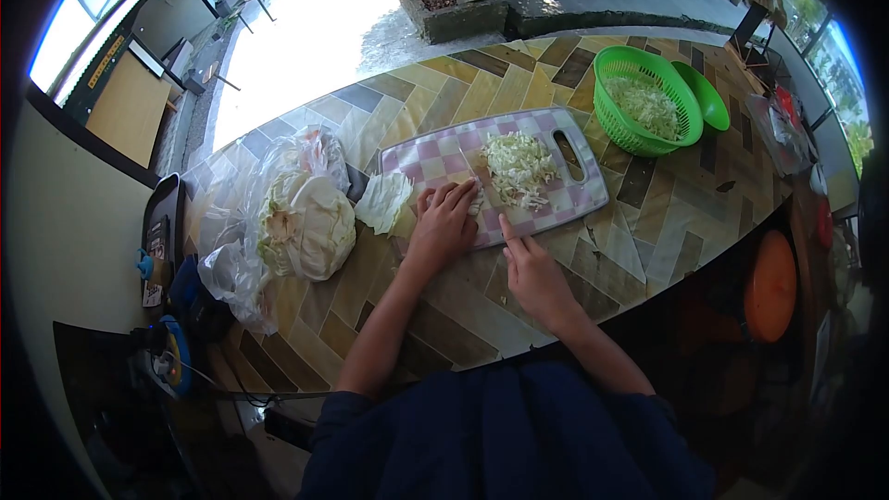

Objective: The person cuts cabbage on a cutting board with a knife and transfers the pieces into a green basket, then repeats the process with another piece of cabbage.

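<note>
On a pink-and-white checkered cutting board [435, 153], my left hand [444, 222] presses its bent fingers onto a small piece of cabbage [476, 201]. My right hand [535, 282] is closed round a knife [483, 174], index finger stretched along its top; the handle is hidden in my palm. The blade lies just right of my left fingertips. Beyond it sits a pile of chopped cabbage [519, 167]. A loose cabbage leaf [384, 202] overlaps the board's left end. Further left, a partly cut cabbage head [310, 222] rests by a clear plastic bag [231, 264].
A green basket [607, 116] holding shredded cabbage stands at the back right, with a green bowl [708, 97] against it. Plastic packets [778, 134] lie at the right edge. A dark tray [164, 222] stands at the left. An orange stool [770, 287] is below the table.
</note>
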### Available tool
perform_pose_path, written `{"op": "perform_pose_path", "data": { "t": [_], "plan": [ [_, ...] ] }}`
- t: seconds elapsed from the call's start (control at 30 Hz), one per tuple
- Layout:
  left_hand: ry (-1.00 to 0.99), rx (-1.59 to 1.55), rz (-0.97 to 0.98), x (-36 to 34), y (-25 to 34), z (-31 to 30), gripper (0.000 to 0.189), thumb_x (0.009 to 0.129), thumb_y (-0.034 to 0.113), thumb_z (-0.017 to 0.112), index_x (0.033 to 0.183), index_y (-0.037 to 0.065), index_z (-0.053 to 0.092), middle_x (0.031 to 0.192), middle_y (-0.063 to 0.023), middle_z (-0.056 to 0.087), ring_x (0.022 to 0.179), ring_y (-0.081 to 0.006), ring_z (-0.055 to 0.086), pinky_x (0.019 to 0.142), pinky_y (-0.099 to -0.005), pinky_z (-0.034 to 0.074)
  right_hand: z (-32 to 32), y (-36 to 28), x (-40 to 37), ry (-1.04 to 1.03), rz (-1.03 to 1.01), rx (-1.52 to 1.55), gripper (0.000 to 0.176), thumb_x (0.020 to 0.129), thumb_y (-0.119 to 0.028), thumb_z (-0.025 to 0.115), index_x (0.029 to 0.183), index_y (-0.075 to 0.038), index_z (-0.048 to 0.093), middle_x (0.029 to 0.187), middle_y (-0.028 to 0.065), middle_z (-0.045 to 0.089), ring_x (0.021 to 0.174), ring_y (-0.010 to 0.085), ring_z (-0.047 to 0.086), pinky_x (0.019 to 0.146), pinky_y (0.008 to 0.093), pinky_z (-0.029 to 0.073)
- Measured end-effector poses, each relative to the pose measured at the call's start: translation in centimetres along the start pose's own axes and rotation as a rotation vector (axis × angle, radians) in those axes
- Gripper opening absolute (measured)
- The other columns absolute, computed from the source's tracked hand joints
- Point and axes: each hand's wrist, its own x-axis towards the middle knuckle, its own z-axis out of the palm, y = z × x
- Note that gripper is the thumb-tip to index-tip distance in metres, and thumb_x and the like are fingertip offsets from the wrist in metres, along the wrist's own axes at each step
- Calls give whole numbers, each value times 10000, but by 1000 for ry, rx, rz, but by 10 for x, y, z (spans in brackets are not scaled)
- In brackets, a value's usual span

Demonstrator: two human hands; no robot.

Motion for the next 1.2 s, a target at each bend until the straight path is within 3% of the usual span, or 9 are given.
{"op": "perform_pose_path", "data": {
  "t": [0.3, 0.4, 0.57, 0.8, 0.9, 1.2],
  "plan": [
    [-19, -8, -21, 0, 1, -3, 486, 780, 150, 568, 1243, 1, 580, 1332, -98, 560, 1235, -262, 486, 1068, -450, 292, 4, -7, -1, -73, 66, -100, 564, 960, -91, 467, 1495, -87, 286, 992, 265, 567, 843, 436, 609, 747, 489, 501],
    [-30, -14, -33, 1, 2, -3, 493, 784, 149, 567, 1253, 0, 572, 1331, -102, 561, 1238, -265, 485, 1066, -450, 297, 16, 5, 8, -8, -1, -92, 567, 949, -109, 467, 1488, -93, 292, 999, 291, 578, 817, 450, 640, 688, 490, 535],
    [-61, -51, -60, 3, 1, 0, 485, 798, 143, 572, 1263, 4, 565, 1333, -98, 559, 1236, -261, 491, 1067, -444, 302, 17, 7, 31, 9, -9, -73, 565, 925, -76, 468, 1470, -62, 321, 966, 293, 600, 847, 454, 635, 729, 495, 527],
    [-72, 68, -10, -4, -3, 1, 433, 884, 254, 599, 1248, 22, 574, 1345, -81, 547, 1271, -211, 475, 1106, -481, 251, 14, 21, 31, 125, -57, 44, 482, 947, -67, 483, 1422, -35, 410, 911, 268, 615, 848, 430, 607, 758, 479, 480],
    [-51, 69, 6, -7, -1, 1, 439, 899, 294, 600, 1246, 27, 575, 1342, -77, 547, 1279, -204, 468, 1114, -506, 227, 9, 28, 25, 177, -174, 146, 477, 954, -76, 485, 1424, -38, 412, 909, 258, 619, 836, 420, 604, 759, 473, 472],
    [-60, 33, -2, -6, 2, -4, 430, 900, 310, 604, 1218, 21, 587, 1329, -88, 553, 1282, -222, 461, 1098, -512, 237, -5, 10, 6, -29, -56, -118, 495, 973, -173, 484, 1455, -117, 383, 945, 241, 588, 814, 417, 634, 717, 494, 520]
  ]
}}
